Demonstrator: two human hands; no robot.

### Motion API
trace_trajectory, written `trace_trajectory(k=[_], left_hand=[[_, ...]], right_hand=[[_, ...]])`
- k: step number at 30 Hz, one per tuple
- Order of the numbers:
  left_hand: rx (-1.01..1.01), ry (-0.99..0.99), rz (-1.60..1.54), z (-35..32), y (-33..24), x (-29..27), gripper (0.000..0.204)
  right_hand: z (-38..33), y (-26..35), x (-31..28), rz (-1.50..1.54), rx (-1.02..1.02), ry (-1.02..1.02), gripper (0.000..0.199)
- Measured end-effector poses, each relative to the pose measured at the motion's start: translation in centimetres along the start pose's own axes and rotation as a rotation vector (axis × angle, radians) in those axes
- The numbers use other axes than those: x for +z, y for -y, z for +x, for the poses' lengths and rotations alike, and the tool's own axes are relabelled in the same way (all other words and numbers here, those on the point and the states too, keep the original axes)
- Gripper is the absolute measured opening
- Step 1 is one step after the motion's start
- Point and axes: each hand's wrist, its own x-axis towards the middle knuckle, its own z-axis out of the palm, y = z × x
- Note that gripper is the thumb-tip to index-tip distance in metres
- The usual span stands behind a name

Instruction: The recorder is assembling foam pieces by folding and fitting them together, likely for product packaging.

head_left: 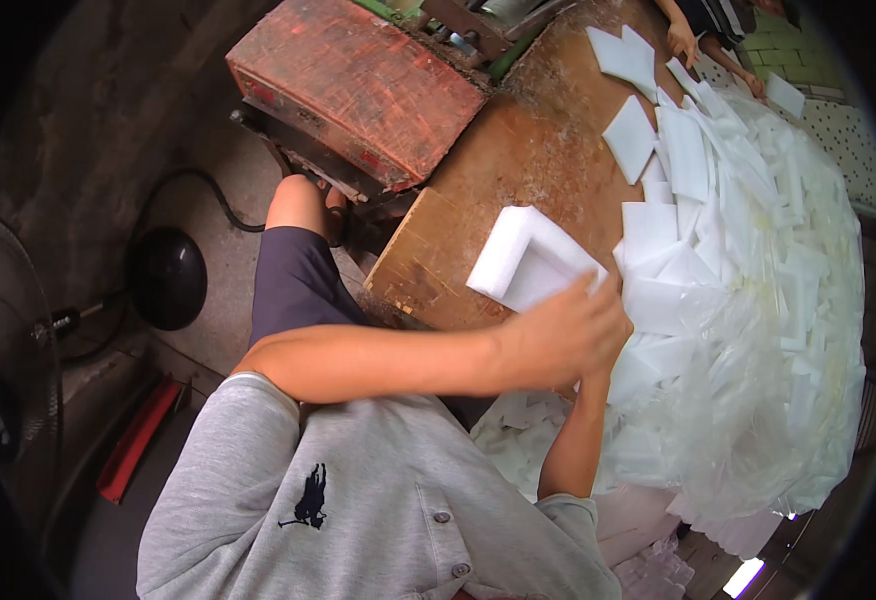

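Note:
A white foam piece (543, 275) with a raised L-shaped rim lies on the brown wooden table. Reaching across my body, my left hand (558, 335) covers the foam's near right end, with its fingers curled in; whatever is in them is hidden. My right hand (613, 325) comes up from below and overlaps the left one. Its fingers are mostly out of sight, so I cannot tell what it touches. Beside both hands, a heap of white foam pieces (658, 240) spills from a large clear plastic bag (718, 380).
A worn red metal box (358, 85), part of a machine, stands at the table's far left. At the far right another person's hand (683, 42) is near the foam heap, close to a loose foam sheet (786, 95). A fan (18, 330) and a round black object (166, 277) are at left.

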Motion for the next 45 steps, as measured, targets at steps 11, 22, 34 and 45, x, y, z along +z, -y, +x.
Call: trace_trajectory(k=[11, 22, 34, 45], left_hand=[[-0.095, 0.250, -0.023, -1.3, 7.2, 3.4, 0.064], [-0.692, -0.376, -0.866, -0.3, 6.2, 3.6, 0.045], [-0.564, 0.213, -0.869, 6.6, -6.3, 16.9, 0.053], [-0.590, 0.358, -0.232, -0.2, 15.3, 0.2, 0.043]], right_hand=[[2.5, 3.3, -0.2, -0.070, 0.318, 0.144, 0.021], [-1.9, 1.9, -10.9, 0.267, 0.829, -0.276, 0.013], [-7.1, -9.5, -26.2, -0.125, 0.608, -0.932, 0.034], [10.6, -24.7, -30.0, -0.402, 0.621, -0.398, 0.061]])
